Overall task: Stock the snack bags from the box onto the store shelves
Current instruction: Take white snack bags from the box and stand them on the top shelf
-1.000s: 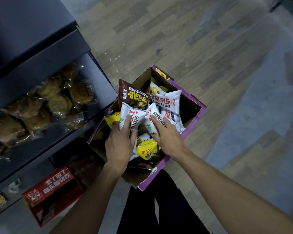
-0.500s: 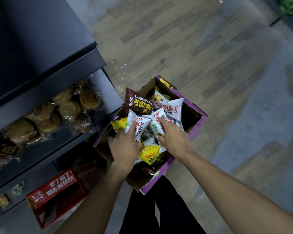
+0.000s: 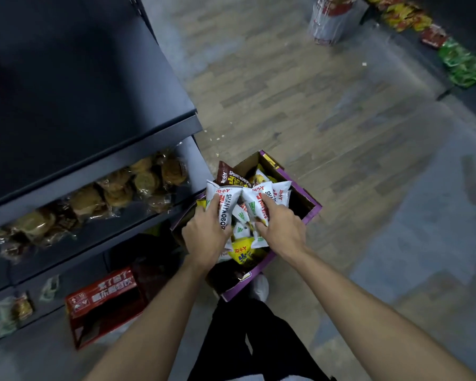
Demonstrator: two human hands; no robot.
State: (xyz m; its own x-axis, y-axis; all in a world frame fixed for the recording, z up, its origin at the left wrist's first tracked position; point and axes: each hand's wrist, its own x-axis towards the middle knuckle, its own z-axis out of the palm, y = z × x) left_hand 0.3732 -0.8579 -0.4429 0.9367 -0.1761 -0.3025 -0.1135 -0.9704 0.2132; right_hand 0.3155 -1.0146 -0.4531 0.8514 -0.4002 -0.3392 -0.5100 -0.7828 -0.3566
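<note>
A purple-edged cardboard box stands on the floor beside the dark shelving, filled with white, yellow and brown snack bags. My left hand grips a white snack bag at the box's left side. My right hand grips other white snack bags in the middle of the box. A brown bag stands at the back, and a yellow bag lies below my hands. The top dark shelf beside the box is bare.
The middle shelf holds several wrapped pastries. A red carton lies under the lowest shelf. My dark trouser legs are just in front of the box. A wrapped bundle and more snack packs sit far across the wooden floor.
Both hands have closed round white bags and lifted them a little out of the box. The view has tilted upward, showing more floor and the far shelf.
</note>
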